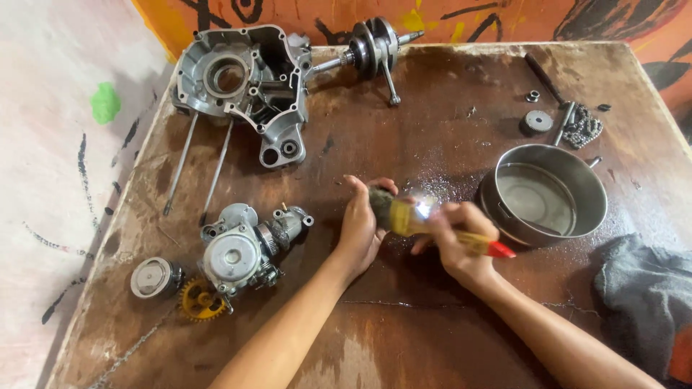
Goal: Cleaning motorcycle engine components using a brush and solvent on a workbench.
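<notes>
At table centre, my left hand (362, 223) curls closed around a small dark part (380, 196), steadying it while my right hand (461, 241) grips a paintbrush (440, 227) bristling against it, a steel bowl (544, 194) at three o'clock.

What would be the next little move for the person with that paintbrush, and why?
Probably dip the paintbrush into the metal bowl just to its right. The right hand grips the handle, and the bristles press on a small dark part in the left hand. The bowl seems to hold liquid, and the wooden table is wet nearby.
</notes>
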